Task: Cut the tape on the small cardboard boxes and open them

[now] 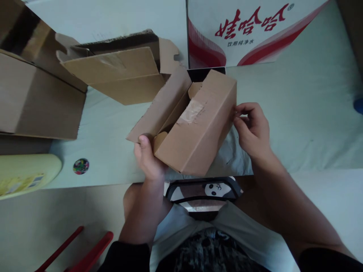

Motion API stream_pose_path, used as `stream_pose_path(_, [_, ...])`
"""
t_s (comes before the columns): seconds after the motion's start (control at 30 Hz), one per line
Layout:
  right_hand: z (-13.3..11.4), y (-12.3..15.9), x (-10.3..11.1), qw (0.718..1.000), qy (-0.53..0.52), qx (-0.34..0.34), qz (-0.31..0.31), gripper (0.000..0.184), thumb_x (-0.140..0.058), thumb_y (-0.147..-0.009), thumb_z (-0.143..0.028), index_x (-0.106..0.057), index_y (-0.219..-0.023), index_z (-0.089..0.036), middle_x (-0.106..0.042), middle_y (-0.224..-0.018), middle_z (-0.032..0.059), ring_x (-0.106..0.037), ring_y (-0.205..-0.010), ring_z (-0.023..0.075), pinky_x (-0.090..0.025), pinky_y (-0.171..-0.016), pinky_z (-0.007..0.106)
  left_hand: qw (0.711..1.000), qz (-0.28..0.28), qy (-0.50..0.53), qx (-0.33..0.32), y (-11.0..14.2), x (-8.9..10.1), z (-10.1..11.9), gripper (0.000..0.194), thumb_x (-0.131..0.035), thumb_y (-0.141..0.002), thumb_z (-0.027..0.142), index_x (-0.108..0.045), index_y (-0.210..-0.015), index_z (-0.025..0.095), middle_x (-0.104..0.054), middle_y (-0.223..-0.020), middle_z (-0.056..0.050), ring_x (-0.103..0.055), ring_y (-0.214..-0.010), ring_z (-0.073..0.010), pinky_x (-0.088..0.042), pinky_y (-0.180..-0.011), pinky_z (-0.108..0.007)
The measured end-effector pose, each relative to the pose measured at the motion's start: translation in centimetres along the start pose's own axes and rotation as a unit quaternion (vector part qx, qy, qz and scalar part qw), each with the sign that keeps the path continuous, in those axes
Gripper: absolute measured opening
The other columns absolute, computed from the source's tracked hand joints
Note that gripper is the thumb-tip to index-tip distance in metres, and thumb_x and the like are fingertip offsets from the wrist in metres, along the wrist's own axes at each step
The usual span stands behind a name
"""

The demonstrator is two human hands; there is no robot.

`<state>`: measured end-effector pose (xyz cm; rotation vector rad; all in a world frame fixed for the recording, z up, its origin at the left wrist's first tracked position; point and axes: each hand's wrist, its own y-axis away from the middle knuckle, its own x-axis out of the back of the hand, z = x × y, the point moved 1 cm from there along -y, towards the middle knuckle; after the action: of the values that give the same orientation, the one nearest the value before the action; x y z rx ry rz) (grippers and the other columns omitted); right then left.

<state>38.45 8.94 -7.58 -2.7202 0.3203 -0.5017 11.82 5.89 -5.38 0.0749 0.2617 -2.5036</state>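
Grey shorts (172, 226) are seen nearest, with a panda print (217, 190) just past them. Round sticker (81, 166) is seen off to the left, on the green cloth (297, 113). Small brown box (187, 139) is held tilted over that cloth, long flap (164, 102) swung out on its left side. Near left corner is gripped by the left hand (151, 160): thumb on top by the flap, other fingers mostly hidden underneath. Right hand (253, 132) is set at the right wall, thumb and forefinger close together; whether anything is pinched can't be told. Left grip is best made firm but light; thin card would likely buckle if squeezed. Right fingertips are best worked along the wall without a shove, so the box isn't twisted. Tape patch (193, 110) shouldn't be snagged. Farther out, another open box (113, 68) and a red-printed white carton (255, 49) are seen.
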Motion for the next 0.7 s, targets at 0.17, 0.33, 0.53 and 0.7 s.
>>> stream_pose_path(0.17, [-0.06, -0.06, 0.27, 0.999, -0.008, -0.024, 0.021, 0.027, -0.064, -0.085, -0.018, -0.069, -0.110, -0.028, -0.064, -0.102, 0.0038, -0.064, -0.094, 0.0187, -0.057, -0.077, 0.034, 0.998, 0.011, 0.012, 0.054, -0.30, 0.32, -0.18, 0.057, -0.077, -0.082, 0.077, -0.070, -0.091, 0.021, -0.077, -0.098, -0.005, -0.074, -0.096, -0.0220, -0.061, -0.086, -0.033])
stream_pose_path(0.33, [0.01, -0.21, 0.35, 0.999, -0.001, -0.036, 0.031, 0.026, -0.062, -0.085, -0.018, -0.068, -0.108, -0.028, -0.064, -0.102, 0.0039, -0.065, -0.093, 0.0187, -0.056, -0.076, 0.034, 0.997, 0.003, 0.023, 0.068, -0.01, 0.31, -0.38, 0.059, -0.076, -0.085, 0.075, -0.072, -0.104, 0.020, -0.078, -0.108, -0.006, -0.074, -0.109, -0.0245, -0.059, -0.094, -0.034])
stream_pose_path(0.53, [0.08, -0.37, 0.56, 0.998, -0.016, -0.043, 0.043, 0.024, -0.062, -0.083, -0.021, -0.066, -0.106, -0.028, -0.061, -0.095, 0.0016, -0.060, -0.082, 0.0174, -0.052, -0.069, 0.033, 0.993, 0.019, 0.032, 0.112, 0.43, 0.51, -0.42, 0.061, -0.082, -0.079, 0.076, -0.074, -0.106, 0.021, -0.079, -0.107, -0.004, -0.075, -0.103, -0.0224, -0.059, -0.089, -0.032])
stream_pose_path(0.7, [0.12, -0.44, 0.90, 0.999, -0.028, -0.040, -0.018, 0.020, -0.060, -0.088, -0.031, -0.068, -0.107, -0.030, -0.058, -0.085, 0.0008, -0.055, -0.072, 0.0190, -0.048, -0.066, 0.036, 0.975, -0.037, 0.077, 0.208, 0.09, 1.05, -0.87, 0.056, -0.084, -0.085, 0.067, -0.072, -0.117, 0.022, -0.080, -0.107, -0.005, -0.075, -0.093, -0.0197, -0.058, -0.084, -0.032])
